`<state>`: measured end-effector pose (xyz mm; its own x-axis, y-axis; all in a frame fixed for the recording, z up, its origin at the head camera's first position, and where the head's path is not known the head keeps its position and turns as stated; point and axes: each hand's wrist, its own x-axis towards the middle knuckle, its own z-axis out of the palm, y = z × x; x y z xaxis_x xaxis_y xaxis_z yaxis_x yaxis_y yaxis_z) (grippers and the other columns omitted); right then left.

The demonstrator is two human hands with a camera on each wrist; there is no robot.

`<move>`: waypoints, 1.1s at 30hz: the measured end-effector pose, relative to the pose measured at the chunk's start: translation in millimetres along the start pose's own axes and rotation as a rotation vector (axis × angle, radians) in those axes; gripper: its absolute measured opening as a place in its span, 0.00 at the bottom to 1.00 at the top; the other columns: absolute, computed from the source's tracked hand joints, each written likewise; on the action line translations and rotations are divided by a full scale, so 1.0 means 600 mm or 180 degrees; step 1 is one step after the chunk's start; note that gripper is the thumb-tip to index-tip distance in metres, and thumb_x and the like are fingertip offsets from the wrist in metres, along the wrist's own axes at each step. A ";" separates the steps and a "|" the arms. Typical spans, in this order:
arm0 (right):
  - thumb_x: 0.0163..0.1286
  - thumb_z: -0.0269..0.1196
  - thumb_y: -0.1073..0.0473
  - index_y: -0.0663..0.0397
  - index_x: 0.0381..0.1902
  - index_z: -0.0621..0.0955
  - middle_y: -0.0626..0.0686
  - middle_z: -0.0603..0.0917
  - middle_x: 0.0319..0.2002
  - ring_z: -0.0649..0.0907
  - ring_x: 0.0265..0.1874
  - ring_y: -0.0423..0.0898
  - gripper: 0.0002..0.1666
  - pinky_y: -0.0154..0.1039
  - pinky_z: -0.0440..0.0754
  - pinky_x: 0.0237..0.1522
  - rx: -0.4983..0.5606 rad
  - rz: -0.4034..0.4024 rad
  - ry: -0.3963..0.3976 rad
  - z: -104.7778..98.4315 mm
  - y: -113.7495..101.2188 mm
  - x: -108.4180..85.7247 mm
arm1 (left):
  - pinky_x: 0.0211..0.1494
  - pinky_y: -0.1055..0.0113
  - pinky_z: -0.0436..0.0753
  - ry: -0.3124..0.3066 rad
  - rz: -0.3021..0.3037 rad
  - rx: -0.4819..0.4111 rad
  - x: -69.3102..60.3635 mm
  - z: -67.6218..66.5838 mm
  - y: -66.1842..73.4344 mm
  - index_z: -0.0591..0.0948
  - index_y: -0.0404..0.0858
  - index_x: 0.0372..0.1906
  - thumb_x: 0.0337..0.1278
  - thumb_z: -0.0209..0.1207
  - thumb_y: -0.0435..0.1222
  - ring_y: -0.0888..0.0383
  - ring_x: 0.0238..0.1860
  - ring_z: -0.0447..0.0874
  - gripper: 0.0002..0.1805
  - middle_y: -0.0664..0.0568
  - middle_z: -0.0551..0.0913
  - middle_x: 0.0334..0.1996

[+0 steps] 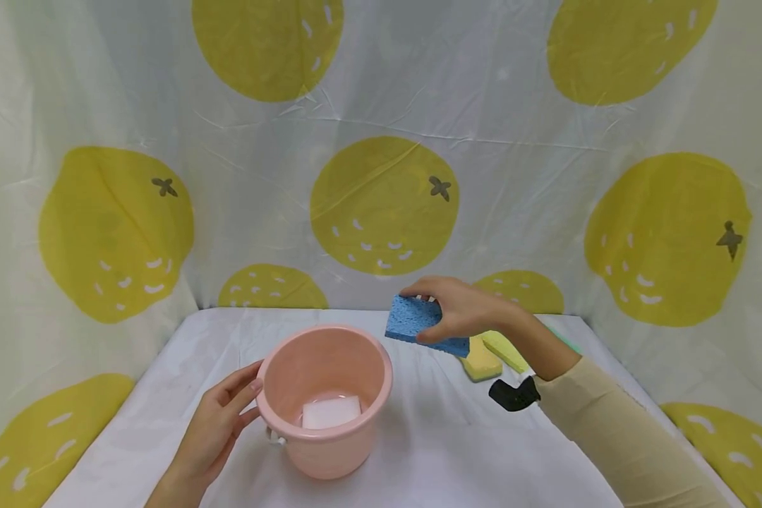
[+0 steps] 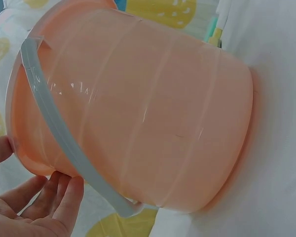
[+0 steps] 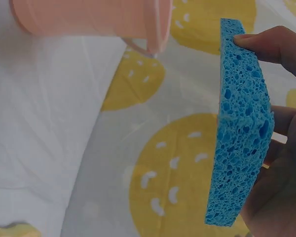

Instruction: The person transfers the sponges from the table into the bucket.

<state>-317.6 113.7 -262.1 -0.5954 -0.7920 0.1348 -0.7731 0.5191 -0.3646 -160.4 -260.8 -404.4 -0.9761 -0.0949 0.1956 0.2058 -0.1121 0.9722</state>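
A pink bucket [image 1: 333,451] stands upright on the white cloth. My left hand [image 1: 219,423] holds its rim at the left side, the thumb at the edge and the fingers beneath the lip [image 2: 49,202]. Inside the bucket lies a white block [image 1: 331,413]. To the right of the bucket and above the table, my right hand [image 1: 460,309] grips a blue sponge [image 1: 413,319]. The right wrist view shows this porous sponge [image 3: 241,123] held along its edges, thumb at one end. A pale handle [image 2: 64,133] hangs against the bucket's outer wall.
Behind the right hand lie a yellow sponge [image 1: 481,360], a yellow-green piece [image 1: 506,351] and a green one [image 1: 565,340], partly hidden by the forearm. A lemon-print curtain [image 1: 260,197] encloses the white table [image 1: 451,451] at the back and sides.
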 end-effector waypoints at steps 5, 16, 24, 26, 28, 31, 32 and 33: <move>0.60 0.73 0.46 0.55 0.72 0.74 0.52 0.79 0.61 0.79 0.54 0.52 0.45 0.47 0.83 0.53 -0.0038 -0.0150 -0.0130 0.008 -0.028 0.032 | 0.56 0.60 0.84 0.0003 -0.0008 0.0010 0.001 0.002 -0.002 0.67 0.22 0.73 0.78 0.56 0.33 0.62 0.64 0.77 0.28 0.53 0.79 0.64; 0.61 0.72 0.46 0.53 0.73 0.74 0.53 0.77 0.64 0.78 0.55 0.48 0.44 0.43 0.81 0.54 -0.0075 -0.0441 -0.0352 0.028 -0.079 0.095 | 0.60 0.64 0.81 0.0066 -0.0040 -0.0019 0.000 0.005 0.001 0.66 0.21 0.73 0.78 0.56 0.33 0.62 0.63 0.78 0.28 0.52 0.79 0.63; 0.61 0.71 0.47 0.53 0.74 0.73 0.52 0.77 0.63 0.76 0.56 0.45 0.45 0.41 0.78 0.57 -0.0095 -0.0696 -0.0526 0.040 -0.117 0.141 | 0.61 0.66 0.80 0.0147 -0.0168 0.0085 0.002 0.006 0.006 0.68 0.25 0.73 0.77 0.58 0.37 0.63 0.63 0.77 0.30 0.50 0.77 0.66; 0.61 0.71 0.47 0.53 0.74 0.73 0.52 0.77 0.63 0.76 0.56 0.45 0.45 0.40 0.78 0.57 -0.0086 -0.0743 -0.0582 0.046 -0.125 0.149 | 0.60 0.66 0.80 0.0155 -0.0223 0.0087 0.002 0.006 0.005 0.67 0.25 0.74 0.77 0.59 0.37 0.63 0.63 0.77 0.30 0.51 0.77 0.66; 0.62 0.71 0.47 0.53 0.75 0.73 0.53 0.77 0.64 0.76 0.58 0.45 0.44 0.40 0.77 0.58 -0.0058 -0.0765 -0.0637 0.053 -0.131 0.156 | 0.60 0.65 0.81 0.0158 -0.0243 0.0067 0.002 0.006 0.004 0.67 0.25 0.74 0.77 0.58 0.37 0.63 0.63 0.78 0.30 0.51 0.77 0.65; 0.62 0.71 0.48 0.54 0.74 0.73 0.53 0.77 0.65 0.75 0.59 0.45 0.44 0.40 0.77 0.60 -0.0013 -0.0793 -0.0698 0.062 -0.135 0.163 | 0.59 0.63 0.82 0.0168 -0.0254 0.0039 0.002 0.005 0.002 0.67 0.24 0.74 0.78 0.58 0.36 0.62 0.62 0.78 0.30 0.52 0.78 0.65; 0.62 0.71 0.48 0.54 0.74 0.73 0.53 0.77 0.65 0.75 0.60 0.45 0.44 0.40 0.76 0.60 -0.0009 -0.0799 -0.0712 0.065 -0.136 0.165 | 0.58 0.63 0.82 0.0173 -0.0260 0.0042 0.002 0.005 0.002 0.66 0.24 0.74 0.78 0.58 0.36 0.62 0.62 0.79 0.30 0.52 0.77 0.65; 0.62 0.71 0.48 0.54 0.74 0.73 0.53 0.77 0.65 0.75 0.61 0.46 0.44 0.40 0.76 0.61 -0.0005 -0.0795 -0.0729 0.067 -0.137 0.166 | 0.58 0.63 0.82 0.0184 -0.0274 0.0048 0.003 0.005 0.001 0.66 0.24 0.74 0.77 0.58 0.37 0.63 0.62 0.79 0.30 0.52 0.77 0.65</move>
<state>-304.8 -20.9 -256.0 -0.3230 -0.9464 0.0094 -0.8894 0.3001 -0.3448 -162.0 -257.9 -402.9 -0.9843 -0.1425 0.1041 0.1199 -0.1074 0.9870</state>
